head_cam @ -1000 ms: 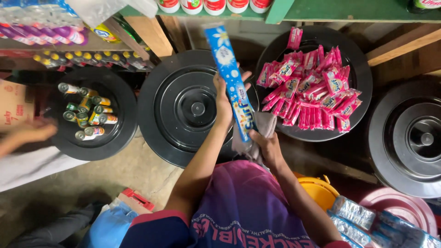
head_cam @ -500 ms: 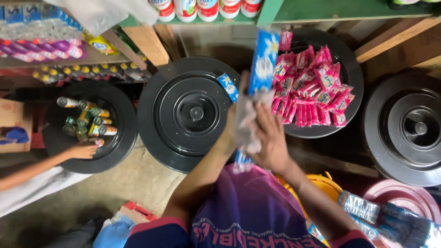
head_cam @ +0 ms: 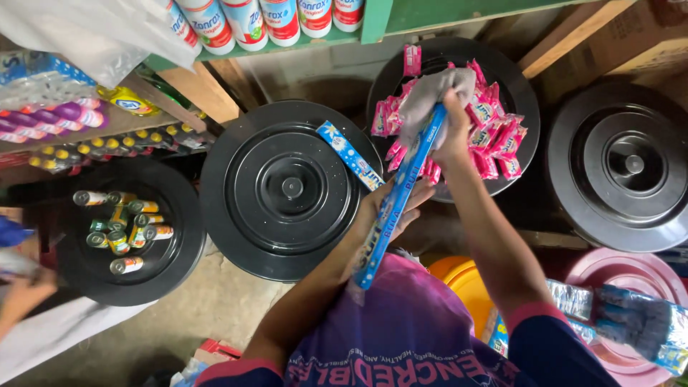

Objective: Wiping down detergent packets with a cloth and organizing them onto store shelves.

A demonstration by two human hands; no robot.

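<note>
Black round lids [head_cam: 287,190] and a tray of pink sachets [head_cam: 494,136] lie below. The right hand [head_cam: 451,125] presses a grey cloth [head_cam: 430,97] closed-fingered against a long blue packet [head_cam: 394,204], whose lower part rests in the left hand [head_cam: 387,215], fingers loosely curled.

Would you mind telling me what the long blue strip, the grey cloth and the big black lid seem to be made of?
Long blue strip: glossy printed plastic film, going by its sheen. Grey cloth: soft woven fabric, matte and crumpled. Big black lid: moulded hard plastic, probably, with smooth concentric ridges.
</note>
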